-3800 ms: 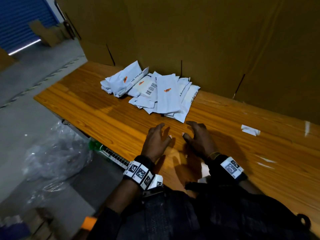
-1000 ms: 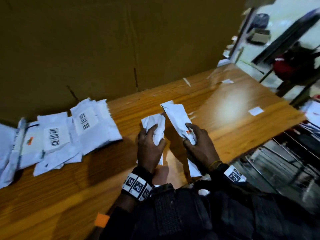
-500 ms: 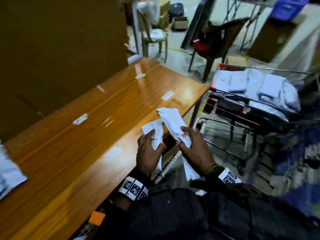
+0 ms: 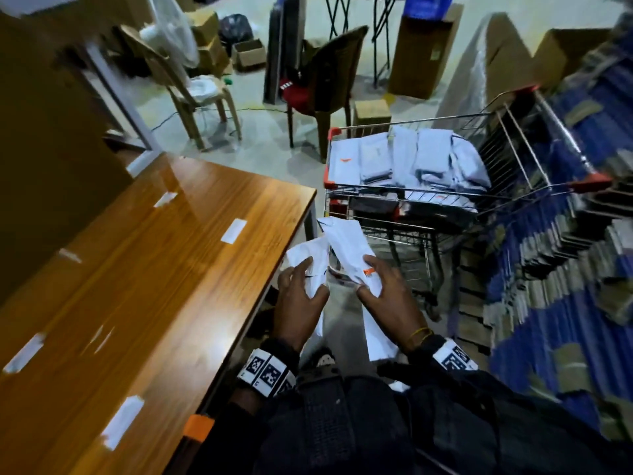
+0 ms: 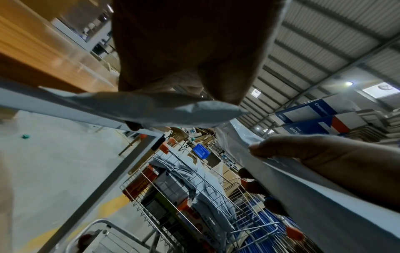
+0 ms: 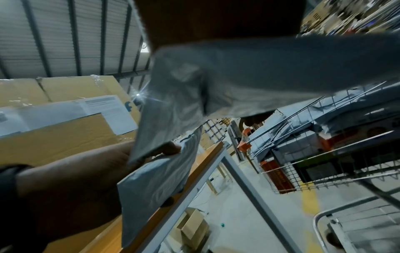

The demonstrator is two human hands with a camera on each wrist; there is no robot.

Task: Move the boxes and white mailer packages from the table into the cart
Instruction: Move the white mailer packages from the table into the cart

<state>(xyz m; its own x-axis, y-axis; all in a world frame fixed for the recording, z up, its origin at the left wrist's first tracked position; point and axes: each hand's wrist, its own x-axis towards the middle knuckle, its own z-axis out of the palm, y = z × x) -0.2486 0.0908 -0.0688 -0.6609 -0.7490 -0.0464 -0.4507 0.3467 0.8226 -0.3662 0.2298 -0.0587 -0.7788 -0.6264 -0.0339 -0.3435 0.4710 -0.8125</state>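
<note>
My left hand [image 4: 301,293] grips a small white mailer [image 4: 310,258] just past the table's right end. Beside it my right hand [image 4: 380,289] grips a longer white mailer [image 4: 346,245] with an orange mark, which hangs down below my palm. In the left wrist view the left mailer [image 5: 164,109] is pinched under my thumb, and the right hand's mailer [image 5: 303,193] shows at lower right. In the right wrist view the right mailer [image 6: 238,80] droops across my fingers. The wire cart [image 4: 513,145] stands ahead and to the right, holding several white mailers [image 4: 411,159].
The wooden table [image 4: 137,286] is on my left with paper labels stuck to it. Two chairs [image 4: 322,84] and cardboard boxes [image 4: 424,53] stand on the floor beyond. Stacked blue cartons [image 4: 565,269] line the right side next to the cart.
I picked up a mailer in each hand from the pile and turned right. The pile has left the view and the cart with mailers now stands in front of my hands.
</note>
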